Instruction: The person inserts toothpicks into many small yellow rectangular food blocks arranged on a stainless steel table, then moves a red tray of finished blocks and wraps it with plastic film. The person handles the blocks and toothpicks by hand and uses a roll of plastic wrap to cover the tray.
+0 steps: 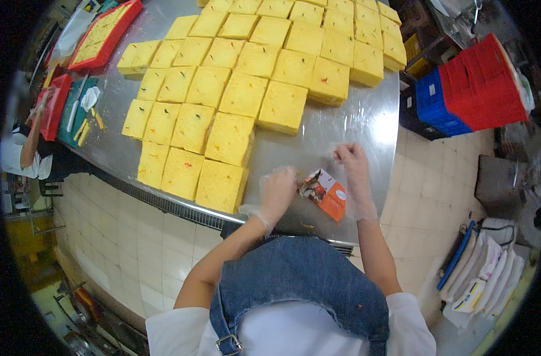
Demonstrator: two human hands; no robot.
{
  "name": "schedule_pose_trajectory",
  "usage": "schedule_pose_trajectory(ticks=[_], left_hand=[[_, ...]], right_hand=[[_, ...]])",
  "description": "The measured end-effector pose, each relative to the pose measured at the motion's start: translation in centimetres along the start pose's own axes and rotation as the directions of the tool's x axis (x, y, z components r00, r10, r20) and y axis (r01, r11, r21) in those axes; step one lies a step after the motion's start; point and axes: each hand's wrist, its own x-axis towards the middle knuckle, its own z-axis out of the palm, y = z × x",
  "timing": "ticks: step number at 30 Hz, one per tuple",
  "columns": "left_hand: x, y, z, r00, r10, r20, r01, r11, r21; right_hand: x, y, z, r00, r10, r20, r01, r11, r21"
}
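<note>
My left hand [279,193], in a clear plastic glove, is beside the left end of a small orange and white box [330,196]. Its fingers are curled together; what they hold, if anything, is too small to make out. My right hand [355,172], gloved the same way, is over the steel table just right of the box, with fingertips pinched; I cannot tell what is in them. The box lies tilted on the table, its left end torn or opened. Beyond my hands sit several yellow square cake-like blocks [223,181], most with a small dark, red or orange bit on top.
The steel table [365,133] ends near my waist. At far left are red trays [107,35], a green board [74,110] with a knife and yellow scraps, and another person's arm [33,136]. Red and blue crates [460,89] stand right; folded cloths [484,267] are lower right.
</note>
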Motion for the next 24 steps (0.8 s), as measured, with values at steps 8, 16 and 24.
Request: schedule_pose_trajectory(ticks=[8, 16, 24], left_hand=[[1.8, -1.3, -4.4, 0.959, -0.142, 0.247, 0.28, 0.633, -0.722], [7.4, -5.7, -13.9, 0.967, -0.248, -0.064, 0.017, 0.315, -0.949], [16.0, -20.6, -22.5, 0.87, -0.367, -0.33, -0.229, 0.292, -0.929]], right_hand=[[1.7, 1.1, -1.2, 1.0, 0.008, 0.015, -0.009, 0.998, 0.058], [6.0, -6.5, 5.6, 0.944, -0.227, 0.239, 0.262, 0.957, -0.128], [14.1, -12.4, 19.9, 0.797, -0.421, 0.433, 0.53, 0.832, -0.165]])
